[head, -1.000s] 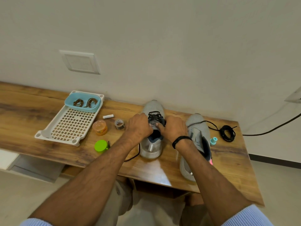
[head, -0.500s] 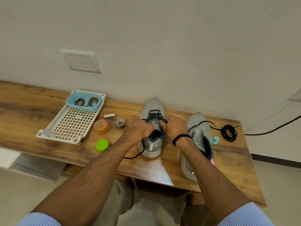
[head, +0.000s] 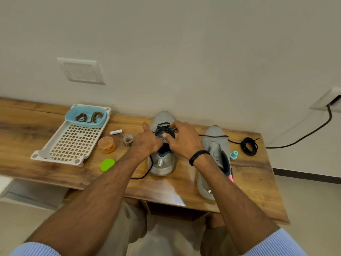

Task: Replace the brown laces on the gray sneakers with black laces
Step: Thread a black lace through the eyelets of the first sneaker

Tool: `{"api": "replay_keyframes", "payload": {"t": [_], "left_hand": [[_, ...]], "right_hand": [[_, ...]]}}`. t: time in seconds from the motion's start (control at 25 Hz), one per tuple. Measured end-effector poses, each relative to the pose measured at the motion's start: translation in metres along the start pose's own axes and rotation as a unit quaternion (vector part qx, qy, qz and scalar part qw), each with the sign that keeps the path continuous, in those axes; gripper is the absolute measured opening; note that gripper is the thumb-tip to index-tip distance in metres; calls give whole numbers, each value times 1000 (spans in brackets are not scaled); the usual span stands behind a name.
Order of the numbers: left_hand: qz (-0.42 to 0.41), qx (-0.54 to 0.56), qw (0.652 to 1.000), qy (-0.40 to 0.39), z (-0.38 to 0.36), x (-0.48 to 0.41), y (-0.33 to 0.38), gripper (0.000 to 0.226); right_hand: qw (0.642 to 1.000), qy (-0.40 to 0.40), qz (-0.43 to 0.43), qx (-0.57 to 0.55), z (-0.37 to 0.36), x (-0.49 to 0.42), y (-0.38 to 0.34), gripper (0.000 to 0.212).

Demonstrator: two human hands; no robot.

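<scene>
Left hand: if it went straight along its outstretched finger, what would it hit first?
Probably the beige wall. The left hand points its finger past the toe of the gray knit sneaker being laced, over bare wooden table. Nothing else shows in that line, though depth is unclear.

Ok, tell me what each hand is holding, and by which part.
The right hand pinches the black lace at the eyelets of the half-laced sneaker. The left hand is at the same lacing, but its grip is hidden.
</scene>
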State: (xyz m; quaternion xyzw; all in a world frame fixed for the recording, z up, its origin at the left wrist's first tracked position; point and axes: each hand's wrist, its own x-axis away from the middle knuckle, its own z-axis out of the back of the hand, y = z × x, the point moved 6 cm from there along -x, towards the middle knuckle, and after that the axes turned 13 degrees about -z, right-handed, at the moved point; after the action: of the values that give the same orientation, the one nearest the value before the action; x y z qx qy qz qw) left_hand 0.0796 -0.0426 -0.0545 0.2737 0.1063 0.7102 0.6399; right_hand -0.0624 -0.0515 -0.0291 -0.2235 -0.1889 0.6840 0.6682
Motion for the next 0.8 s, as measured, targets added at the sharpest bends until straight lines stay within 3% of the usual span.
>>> {"api": "replay_keyframes", "payload": {"t": [0.08,0.16,0.28,0.4,0.64,0.8], "left_hand": [[-15,-15,1000,-13,-3,-1,1,50],[-27,-38,999,-19,-5,-2,2,45],[-42,-71,996,-28,-6,-2,7,39],[-43,-96,994,-35,-8,-1,9,40],[-25,-81,996,-41,-13,-4,9,43],[-14,-77,995,-57,-10,-3,11,51]], "right_hand": [[998,19,62,22,4,8,-7,22],[997,24,75,-12,12,9,-5,24],[993,24,12,-117,21,-1,10,44],[973,-35,-90,-211,14,-16,24,48],[992,-84,-74,-56,26,-27,33,23],[983,55,-176,-20,87,-44,98,25]]}}
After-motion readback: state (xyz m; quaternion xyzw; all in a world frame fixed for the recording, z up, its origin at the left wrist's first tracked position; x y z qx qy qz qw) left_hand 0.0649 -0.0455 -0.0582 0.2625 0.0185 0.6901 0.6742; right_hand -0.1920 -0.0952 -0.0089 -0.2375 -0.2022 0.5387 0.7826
